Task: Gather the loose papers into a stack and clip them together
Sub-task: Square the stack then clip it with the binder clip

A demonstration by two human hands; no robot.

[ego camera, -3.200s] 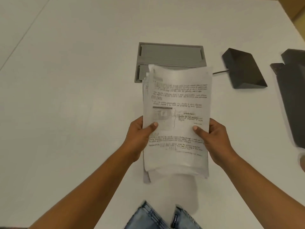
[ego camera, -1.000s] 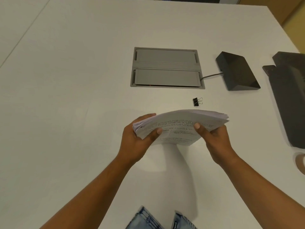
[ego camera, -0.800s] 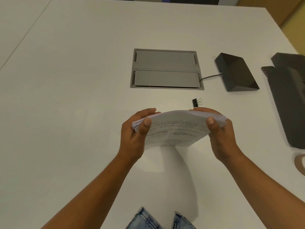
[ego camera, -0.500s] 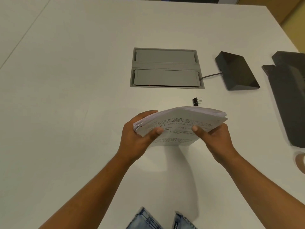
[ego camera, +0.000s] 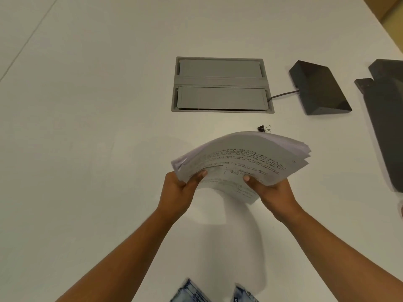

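Two grips, L hand & R hand, pinch paper stack; binder clip just beyond it.

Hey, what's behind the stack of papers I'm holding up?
A small black binder clip lies on the white table just past the stack of papers, its near part covered by the sheets. The table under the stack is hidden.

**A:** A white table is filling the whole view, and a grey hatch with two lids is sitting flush in it on the far side.

**B:** Right of that, a black wedge-shaped box is lying flat, its cable running to the hatch's corner.

**A:** Further right, a dark flat slab is stretching along the edge.

**B:** And blue jeans are peeking in at the bottom.
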